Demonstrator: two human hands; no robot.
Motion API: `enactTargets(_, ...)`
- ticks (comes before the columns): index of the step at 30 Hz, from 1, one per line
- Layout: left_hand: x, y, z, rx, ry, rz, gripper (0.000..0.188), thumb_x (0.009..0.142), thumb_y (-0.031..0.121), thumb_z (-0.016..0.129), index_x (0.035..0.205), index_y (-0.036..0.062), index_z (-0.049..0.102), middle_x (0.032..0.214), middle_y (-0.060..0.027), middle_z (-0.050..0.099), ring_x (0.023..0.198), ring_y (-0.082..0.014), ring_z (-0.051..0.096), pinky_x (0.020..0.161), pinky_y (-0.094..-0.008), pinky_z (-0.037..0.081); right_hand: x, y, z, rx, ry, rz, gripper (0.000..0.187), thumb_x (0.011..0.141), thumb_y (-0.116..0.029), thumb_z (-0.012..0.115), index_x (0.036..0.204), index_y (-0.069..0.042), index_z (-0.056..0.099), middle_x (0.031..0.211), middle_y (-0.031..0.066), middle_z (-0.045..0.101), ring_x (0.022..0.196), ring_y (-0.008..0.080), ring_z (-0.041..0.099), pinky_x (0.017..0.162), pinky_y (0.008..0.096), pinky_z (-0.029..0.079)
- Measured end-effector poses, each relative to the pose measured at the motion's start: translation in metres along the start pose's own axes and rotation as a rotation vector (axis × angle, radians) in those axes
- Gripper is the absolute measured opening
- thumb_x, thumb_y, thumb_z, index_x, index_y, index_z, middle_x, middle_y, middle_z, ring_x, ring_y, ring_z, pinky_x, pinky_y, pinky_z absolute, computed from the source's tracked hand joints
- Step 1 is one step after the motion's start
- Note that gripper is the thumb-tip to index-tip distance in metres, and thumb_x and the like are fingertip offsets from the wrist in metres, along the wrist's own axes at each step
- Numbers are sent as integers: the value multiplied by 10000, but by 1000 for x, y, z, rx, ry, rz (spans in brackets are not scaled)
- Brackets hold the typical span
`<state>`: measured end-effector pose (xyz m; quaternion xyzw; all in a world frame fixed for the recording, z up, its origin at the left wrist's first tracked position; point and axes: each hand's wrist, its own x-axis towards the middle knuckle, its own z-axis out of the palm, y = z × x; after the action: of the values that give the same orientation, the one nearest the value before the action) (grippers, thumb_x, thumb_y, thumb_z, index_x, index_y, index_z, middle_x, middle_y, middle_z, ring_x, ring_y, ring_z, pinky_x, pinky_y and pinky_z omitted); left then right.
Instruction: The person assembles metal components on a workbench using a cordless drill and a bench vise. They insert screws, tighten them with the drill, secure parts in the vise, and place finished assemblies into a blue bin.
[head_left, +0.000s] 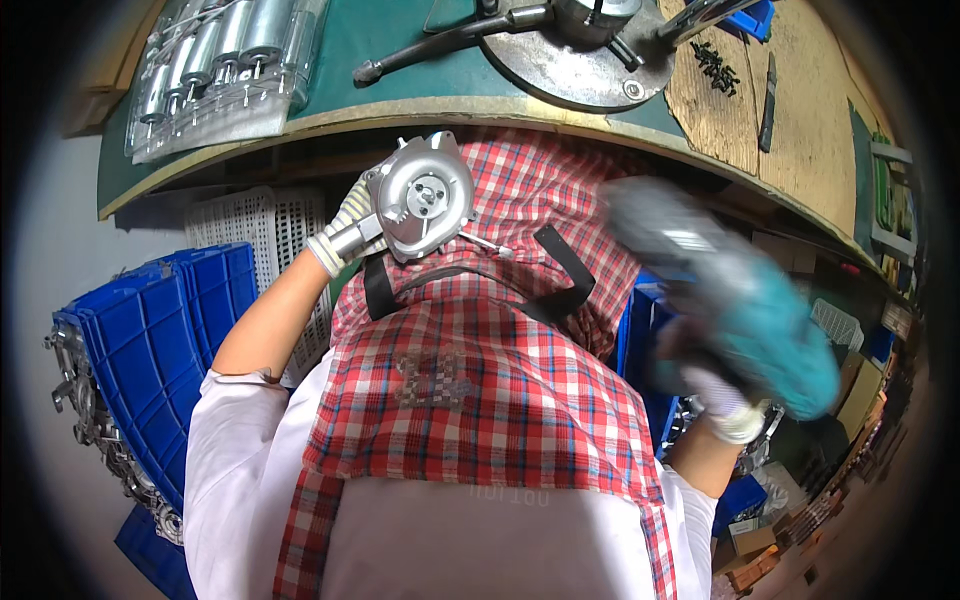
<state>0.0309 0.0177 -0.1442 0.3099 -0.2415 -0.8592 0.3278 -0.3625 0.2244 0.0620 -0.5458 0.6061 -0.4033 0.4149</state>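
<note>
In my gloved left hand (pixel 352 218) is a round silver metal housing (pixel 428 190), held in front of my apron just below the bench edge. Its open face shows a hub with small holes, and a short pipe sticks out toward my wrist. A thin pale rod with a light tip (pixel 488 242) shows at the housing's lower right; whether it is joined to the housing I cannot tell. Off to the right, my gloved right hand (pixel 722 405) grips a teal and dark grey power tool (pixel 785 335), smeared by motion. Its front end points up and left, apart from the housing.
On the green bench (pixel 400 95) stand a tray of silver cylindrical motors (pixel 230 40) and a round-based metal fixture (pixel 580 70) with a lever. Small black screws (pixel 715 68) and a slim dark tool (pixel 768 105) lie right. Blue crates (pixel 160 320) and a white basket (pixel 260 235) are at left.
</note>
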Motion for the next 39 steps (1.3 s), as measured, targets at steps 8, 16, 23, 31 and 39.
enactTargets(8, 0, 4, 3, 250, -4, -4, 464, 1006, 2, 506, 1465, 43, 449, 1374, -72, 588, 1214, -144, 587, 1040, -300, 491, 9, 36, 70, -574, -313, -353, 348, 854, -134, 773, 1196, -114, 716, 1175, 76, 717, 1047, 253, 696, 921, 381, 542)
enactTargets(16, -3, 12, 24, 124, 77, -12, 411, 1004, 5, 526, 1414, 18, 504, 1325, -65, 617, 1172, -116, 597, 1007, -283, 506, 24, 26, 78, -370, -274, -207, 307, 856, -140, 774, 1158, -119, 724, 1130, 79, 725, 1035, 253, 693, 905, 380, 549)
enactTargets(23, -8, 14, 34, 1258, 0, 420, 368, 915, 78, 662, 1267, 2, 588, 1178, -89, 663, 1052, -153, 638, 922, -281, 516, 17, 36, 59, 236, -387, 410, 343, 864, -93, 758, 1202, -118, 711, 1194, 89, 696, 1084, 260, 670, 945, 385, 544)
enactTargets(31, -5, 24, 48, 1356, 9, 481, 402, 780, 165, 770, 1130, 14, 642, 1007, -150, 676, 925, -288, 661, 837, -337, 523, 41, 14, 69, -609, -368, -346, 344, 876, -62, 742, 1205, -160, 719, 1198, 84, 697, 1102, 255, 668, 958, 379, 542)
enactTargets(39, -6, 23, 40, 1238, 15, 313, 429, 797, 151, 781, 1174, 15, 627, 1079, -109, 675, 997, -194, 653, 898, -309, 513, 29, 4, 65, -520, -374, -188, 337, 894, -57, 729, 1216, -153, 717, 1261, 87, 679, 1131, 250, 663, 977, 371, 533)
